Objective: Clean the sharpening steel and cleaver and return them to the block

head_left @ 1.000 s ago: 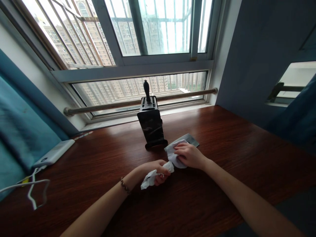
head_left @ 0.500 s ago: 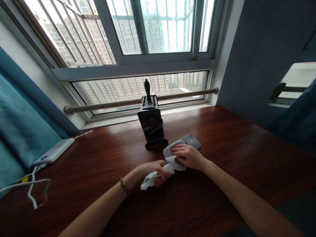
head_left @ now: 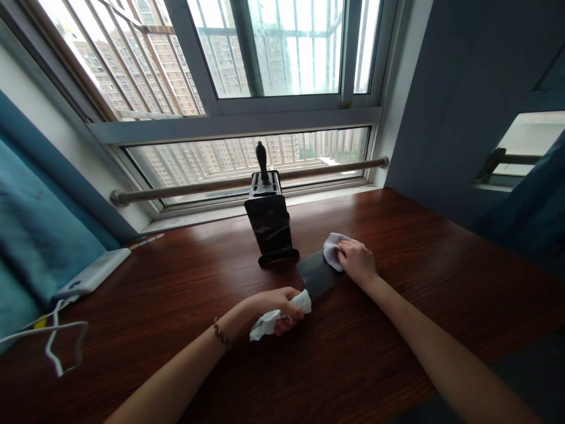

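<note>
Nearest you, the beaded bracelet (head_left: pixel 222 333) circles your left wrist, and just past it your left hand (head_left: pixel 288 307) is closed around the crumpled white tissue (head_left: pixel 265 325); whatever handle lies under that wrapping, you've hidden it. Out from that fist runs the blade (head_left: pixel 318 274), broad, flat and grey, angled away to the right over the brown table (head_left: pixel 424 259); whether it rests flat on the wood or sits a touch above, I can't tell. At its far end, here's your right hand (head_left: pixel 359 264), fingers gathered on the pale cloth (head_left: pixel 334 252), which is bunched over that end of the metal. Nice spread between the hands, and I'd keep that left fist firm so the blade can't twist under the cloth. I'd want more folds between fingertips and metal, pressure on the flat, strokes leading away from the edge; which side is sharp doesn't show from here. Off to the left lie a white box (head_left: pixel 95 272) and its cable (head_left: pixel 55 350), well apart from the work. Beyond the blade stands the black knife block (head_left: pixel 268 227), a dark handle (head_left: pixel 262 160) rising from its top, and behind everything, the barred window (head_left: pixel 282 108).
</note>
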{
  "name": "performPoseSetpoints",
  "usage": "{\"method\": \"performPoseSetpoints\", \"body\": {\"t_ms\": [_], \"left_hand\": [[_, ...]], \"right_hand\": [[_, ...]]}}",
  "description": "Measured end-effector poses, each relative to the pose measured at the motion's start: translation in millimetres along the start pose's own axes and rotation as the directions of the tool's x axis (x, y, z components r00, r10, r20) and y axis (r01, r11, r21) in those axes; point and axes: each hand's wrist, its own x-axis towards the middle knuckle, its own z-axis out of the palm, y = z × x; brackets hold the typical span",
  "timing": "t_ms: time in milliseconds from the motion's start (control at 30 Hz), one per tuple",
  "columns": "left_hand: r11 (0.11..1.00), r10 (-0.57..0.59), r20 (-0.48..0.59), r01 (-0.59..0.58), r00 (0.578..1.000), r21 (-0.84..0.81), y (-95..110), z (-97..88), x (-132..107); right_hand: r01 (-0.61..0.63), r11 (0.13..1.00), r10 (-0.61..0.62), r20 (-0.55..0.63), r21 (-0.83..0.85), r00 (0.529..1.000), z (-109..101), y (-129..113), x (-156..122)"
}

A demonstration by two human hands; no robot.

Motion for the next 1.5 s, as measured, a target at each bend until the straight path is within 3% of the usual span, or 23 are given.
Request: {"method": "performPoseSetpoints", "body": {"t_ms": [67,133,267,333,433,567,667,833,933,1067,1200,1500], "left_hand": [[1.000,0.010,0.016,-0.010,1.000,0.000,-2,-2.0,1],[1.000,0.021,0.019,-0.021,1.000,0.009,-3,-3.6,2],[1.000,0.008,0.003,-0.008,1.000,0.001,-4,-3.6,3],[1.000,-0.003,-0.016,0.003,1.000,-0.015,-3,-2.3,2],[1.000,-0.016,-0.047,0.015,0.999,-0.015,-1,-0.6,1],[1.000,-0.008,-0.016,0.008,1.000,0.008,2,-0.3,0],[1.000,-0.007,0.023,0.006,1.000,0.025,3,-0.3,-1],[1.000,-0.017,0.011,0.017,1.000,0.016,4,0.0,-1],[1.000,0.003,0.004,-0.003,1.000,0.028,2,-0.7,-1],[1.000,0.006,0.011,-0.006,1.000,0.019,1,-1.2,-1],[1.000,0.008,0.002,-0.008,1.000,0.007,0,-2.0,-1],[1.000,0.020,0.033,-0.020,0.999,0.014,0,-3.0,0]], "right_hand": [[0.092,0.995,-0.092,-0.013,0.049,0.996,2,-3,-2],[0.258,0.953,-0.254,-0.045,0.160,0.966,4,-9,-5],[0.564,0.749,-0.565,-0.111,0.348,0.818,8,-26,-14],[0.631,0.673,-0.649,-0.101,0.385,0.754,8,-34,-18],[0.641,0.649,-0.676,-0.078,0.410,0.733,8,-39,-20],[0.610,0.685,-0.637,-0.081,0.398,0.767,10,-35,-17],[0.550,0.760,-0.556,-0.092,0.345,0.826,13,-30,-14],[0.326,0.930,-0.320,-0.065,0.171,0.945,17,-19,-10],[0.165,0.985,-0.163,-0.037,0.052,0.986,17,-9,-6],[-0.018,0.996,0.020,0.022,-0.085,1.000,13,3,-1],[-0.165,0.968,0.180,0.062,-0.187,0.982,6,10,3],[-0.183,0.957,0.201,0.060,-0.224,0.978,1,8,2]]}}
